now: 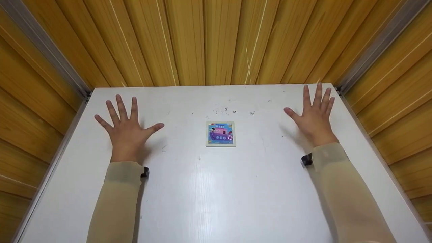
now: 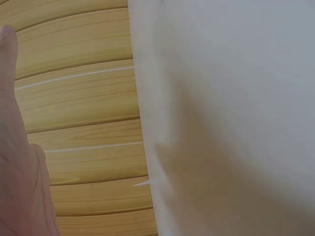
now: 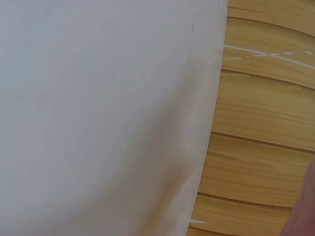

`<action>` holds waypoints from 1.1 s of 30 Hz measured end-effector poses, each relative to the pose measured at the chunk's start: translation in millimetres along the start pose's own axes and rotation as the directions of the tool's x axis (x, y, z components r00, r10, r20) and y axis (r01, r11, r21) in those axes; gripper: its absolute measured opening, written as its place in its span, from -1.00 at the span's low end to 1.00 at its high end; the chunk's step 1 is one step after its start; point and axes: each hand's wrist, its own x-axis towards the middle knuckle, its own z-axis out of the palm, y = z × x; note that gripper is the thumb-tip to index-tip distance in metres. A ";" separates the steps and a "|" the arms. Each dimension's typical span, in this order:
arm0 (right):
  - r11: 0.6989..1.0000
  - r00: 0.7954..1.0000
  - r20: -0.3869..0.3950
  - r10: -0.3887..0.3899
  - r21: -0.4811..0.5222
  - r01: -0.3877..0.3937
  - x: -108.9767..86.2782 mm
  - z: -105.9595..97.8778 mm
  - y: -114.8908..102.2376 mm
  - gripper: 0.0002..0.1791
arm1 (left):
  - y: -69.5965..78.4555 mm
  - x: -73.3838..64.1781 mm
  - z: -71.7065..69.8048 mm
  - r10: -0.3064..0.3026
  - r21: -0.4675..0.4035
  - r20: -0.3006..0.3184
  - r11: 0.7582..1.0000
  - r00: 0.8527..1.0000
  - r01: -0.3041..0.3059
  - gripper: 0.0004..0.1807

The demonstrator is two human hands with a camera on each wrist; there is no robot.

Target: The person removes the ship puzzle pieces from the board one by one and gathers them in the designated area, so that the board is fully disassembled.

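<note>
A small square picture puzzle (image 1: 220, 134) in a pale frame lies flat near the middle of the white table (image 1: 216, 195). Its picture shows a pink and purple boat on blue. To its left, my left hand (image 1: 127, 136) is held with fingers spread wide and nothing in it. On the other side my right hand (image 1: 315, 123) is likewise spread, also holding nothing. Both hands stay well apart from the puzzle, and each casts a shadow on the tabletop. The left wrist view catches part of the left hand (image 2: 19, 162); only a sliver of the right hand (image 3: 302, 211) shows in the right wrist view.
Wood-patterned panels (image 1: 217, 40) rise behind the table and along both sides. Grey metal posts (image 1: 50, 44) stand at the back corners. Small dark scuff marks (image 1: 226, 110) dot the tabletop beyond the puzzle. A dark wrist device (image 1: 306, 159) sits at the right cuff.
</note>
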 end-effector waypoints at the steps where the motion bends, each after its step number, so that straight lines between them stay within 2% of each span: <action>1: 1.000 1.000 -0.004 -0.005 0.009 0.005 0.4 0.6 -4.9 0.33 | 2.7 0.0 -0.5 0.004 -0.005 -0.007 1.000 1.000 -0.004 0.52; 8: 0.998 1.000 -0.016 -0.025 0.051 0.026 2.9 1.8 -41.3 0.35 | 24.1 1.5 -2.3 0.032 -0.043 -0.030 0.999 0.999 -0.033 0.57; 15: 0.987 0.996 -0.067 -0.066 0.143 0.075 4.2 9.8 -76.3 0.34 | 40.3 5.5 3.3 0.043 -0.087 -0.054 0.995 0.998 -0.048 0.56; 22: 0.968 0.985 -0.121 -0.120 0.207 0.144 17.2 14.6 -120.0 0.37 | 59.8 8.7 -4.0 0.079 -0.150 -0.076 0.985 0.994 -0.090 0.56; 28: 0.935 0.988 -0.113 -0.103 0.329 0.135 18.2 18.3 -152.8 0.37 | 76.0 6.4 -8.0 0.125 -0.217 -0.026 0.968 0.992 -0.128 0.53; 33: 0.914 0.989 -0.114 -0.090 0.386 0.128 11.8 27.0 -163.5 0.26 | 85.6 4.0 -3.8 0.149 -0.247 0.016 0.959 0.989 -0.140 0.53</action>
